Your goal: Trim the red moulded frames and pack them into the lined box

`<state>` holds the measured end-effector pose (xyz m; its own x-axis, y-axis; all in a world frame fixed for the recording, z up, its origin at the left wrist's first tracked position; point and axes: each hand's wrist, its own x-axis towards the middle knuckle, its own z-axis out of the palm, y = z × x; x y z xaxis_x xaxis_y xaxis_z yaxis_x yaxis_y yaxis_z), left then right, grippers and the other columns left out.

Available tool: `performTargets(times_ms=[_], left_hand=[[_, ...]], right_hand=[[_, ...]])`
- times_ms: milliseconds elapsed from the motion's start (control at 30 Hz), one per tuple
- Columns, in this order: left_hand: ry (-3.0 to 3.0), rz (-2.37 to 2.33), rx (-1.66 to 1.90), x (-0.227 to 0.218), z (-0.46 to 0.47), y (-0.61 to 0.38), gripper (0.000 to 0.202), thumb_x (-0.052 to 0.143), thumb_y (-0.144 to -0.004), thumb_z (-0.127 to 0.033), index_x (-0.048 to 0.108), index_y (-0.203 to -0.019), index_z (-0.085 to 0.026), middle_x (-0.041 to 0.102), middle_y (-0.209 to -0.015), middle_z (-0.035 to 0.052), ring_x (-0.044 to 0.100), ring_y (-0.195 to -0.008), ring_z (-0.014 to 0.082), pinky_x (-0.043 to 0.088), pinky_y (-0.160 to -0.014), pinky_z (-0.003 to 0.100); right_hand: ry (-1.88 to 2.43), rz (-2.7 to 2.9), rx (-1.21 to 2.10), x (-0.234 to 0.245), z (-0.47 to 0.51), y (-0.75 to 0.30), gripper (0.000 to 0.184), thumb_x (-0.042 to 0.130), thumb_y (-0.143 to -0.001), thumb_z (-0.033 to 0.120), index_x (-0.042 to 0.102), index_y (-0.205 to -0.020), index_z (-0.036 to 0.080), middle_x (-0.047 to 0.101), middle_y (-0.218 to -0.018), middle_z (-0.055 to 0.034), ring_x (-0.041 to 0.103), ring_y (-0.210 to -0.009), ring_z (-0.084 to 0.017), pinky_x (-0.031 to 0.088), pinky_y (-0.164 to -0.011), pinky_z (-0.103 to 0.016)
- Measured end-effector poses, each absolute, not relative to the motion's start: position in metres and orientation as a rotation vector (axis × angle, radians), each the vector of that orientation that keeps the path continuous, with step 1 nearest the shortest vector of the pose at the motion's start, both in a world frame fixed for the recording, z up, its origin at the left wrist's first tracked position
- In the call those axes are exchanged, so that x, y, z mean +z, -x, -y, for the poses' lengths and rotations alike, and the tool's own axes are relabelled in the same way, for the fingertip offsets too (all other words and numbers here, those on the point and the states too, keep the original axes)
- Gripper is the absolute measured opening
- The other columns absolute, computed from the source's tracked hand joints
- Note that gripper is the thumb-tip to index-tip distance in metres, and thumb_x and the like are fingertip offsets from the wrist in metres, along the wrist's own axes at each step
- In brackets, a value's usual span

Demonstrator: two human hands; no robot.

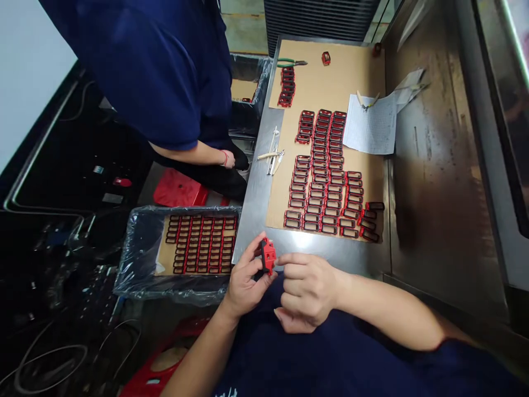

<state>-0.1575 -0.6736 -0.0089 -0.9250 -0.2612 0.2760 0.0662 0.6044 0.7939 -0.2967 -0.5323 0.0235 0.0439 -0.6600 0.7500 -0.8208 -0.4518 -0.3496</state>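
Between its thumb and fingers, my left hand (247,284) grips a small red and black plastic frame (269,256), tilted so its red side shows. My right hand (308,289) is beside it with the fingers curled and the index finger pointing at the red side; whether the fingertip touches it I cannot tell. No object shows in the right hand. Both hands are over the near edge of the metal table (256,212). Beyond them, many like frames (314,201) lie in rows on a brown cardboard sheet (285,171).
Left of the table, a plastic-lined bin (140,237) holds more frames. Cutting pliers (273,157) lie at the table's left edge, green-handled pliers (289,62) farther back, and other pliers (366,105) on a paper sheet (367,129). A co-worker (165,71) stands at the left near a red stool (179,187).
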Motion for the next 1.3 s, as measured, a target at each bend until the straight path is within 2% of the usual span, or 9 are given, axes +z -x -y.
performTargets(times_ms=[67, 167, 300, 500, 633, 867, 1033, 1300], left_hand=[[-0.163, 2.462, -1.26, -0.006, 0.675, 0.156, 0.008, 0.063, -0.091, -0.02, 0.069, -0.096, -0.017, 0.047, -0.151, 0.017, 0.061, -0.127, 0.0241, 0.052, -0.105, 0.033], [-0.175, 2.454, -1.289, -0.004, 0.676, 0.152, 0.013, 0.062, -0.091, -0.019, 0.069, -0.102, -0.018, 0.046, -0.152, 0.0164, 0.061, -0.126, 0.0236, 0.051, -0.107, 0.034], [-0.18, 2.429, -1.313, -0.004, 0.675, 0.147, 0.011, 0.062, -0.091, -0.017, 0.069, -0.098, -0.018, 0.046, -0.151, 0.015, 0.062, -0.124, 0.0227, 0.051, -0.107, 0.034], [-0.23, 2.436, -1.263, -0.005, 0.675, 0.143, 0.011, 0.06, -0.091, -0.018, 0.069, -0.098, -0.017, 0.051, -0.147, 0.0173, 0.061, -0.126, 0.0247, 0.052, -0.106, 0.037], [-0.29, 2.453, -1.19, -0.006, 0.676, 0.14, 0.013, 0.061, -0.091, -0.02, 0.069, -0.1, -0.018, 0.056, -0.143, 0.0167, 0.06, -0.127, 0.0259, 0.052, -0.106, 0.039], [-0.394, 2.45, -1.116, -0.007, 0.678, 0.137, 0.012, 0.061, -0.09, -0.019, 0.071, -0.097, -0.019, 0.058, -0.141, 0.0127, 0.062, -0.125, 0.0226, 0.052, -0.106, 0.034], [-0.449, 2.468, -1.081, -0.008, 0.681, 0.135, 0.012, 0.06, -0.09, -0.019, 0.071, -0.093, -0.019, 0.059, -0.139, 0.0126, 0.062, -0.125, 0.0231, 0.053, -0.105, 0.034], [-0.477, 2.497, -1.024, -0.011, 0.685, 0.131, 0.018, 0.06, -0.09, -0.02, 0.072, -0.103, -0.019, 0.061, -0.137, 0.0138, 0.063, -0.124, 0.0242, 0.054, -0.104, 0.037]], right_hand=[[-2.164, 1.469, 1.323, 0.024, 0.542, 0.296, 0.033, 0.051, -0.082, 0.026, 0.044, -0.05, 0.021, 0.034, -0.049, 0.0022, 0.036, -0.052, -0.014, 0.053, -0.083, -0.031], [-2.16, 1.433, 1.297, 0.021, 0.55, 0.295, 0.034, 0.049, -0.084, 0.026, 0.045, -0.05, 0.021, 0.035, -0.049, 0.0018, 0.037, -0.052, -0.014, 0.053, -0.088, -0.032], [-2.185, 1.427, 1.258, 0.016, 0.552, 0.292, 0.035, 0.048, -0.085, 0.027, 0.048, -0.05, 0.02, 0.037, -0.05, 0.0011, 0.037, -0.052, -0.015, 0.053, -0.091, -0.034], [-2.157, 1.417, 1.273, 0.01, 0.56, 0.291, 0.037, 0.046, -0.087, 0.026, 0.049, -0.051, 0.02, 0.038, -0.05, 0.0006, 0.037, -0.053, -0.015, 0.053, -0.091, -0.035], [-2.136, 1.376, 1.306, 0.004, 0.568, 0.29, 0.035, 0.049, -0.087, 0.03, 0.049, -0.053, 0.021, 0.038, -0.051, 0.0011, 0.038, -0.054, -0.016, 0.054, -0.091, -0.035], [-2.145, 1.331, 1.348, -0.007, 0.579, 0.291, 0.033, 0.052, -0.085, 0.032, 0.044, -0.054, 0.023, 0.037, -0.051, 0.0017, 0.037, -0.054, -0.016, 0.054, -0.091, -0.034], [-2.178, 1.299, 1.382, -0.013, 0.586, 0.291, 0.033, 0.054, -0.083, 0.033, 0.042, -0.054, 0.023, 0.037, -0.051, 0.0018, 0.037, -0.054, -0.015, 0.054, -0.089, -0.034], [-2.174, 1.262, 1.408, -0.022, 0.591, 0.291, 0.033, 0.056, -0.083, 0.033, 0.041, -0.055, 0.023, 0.038, -0.052, 0.0023, 0.039, -0.054, -0.015, 0.054, -0.09, -0.033]])
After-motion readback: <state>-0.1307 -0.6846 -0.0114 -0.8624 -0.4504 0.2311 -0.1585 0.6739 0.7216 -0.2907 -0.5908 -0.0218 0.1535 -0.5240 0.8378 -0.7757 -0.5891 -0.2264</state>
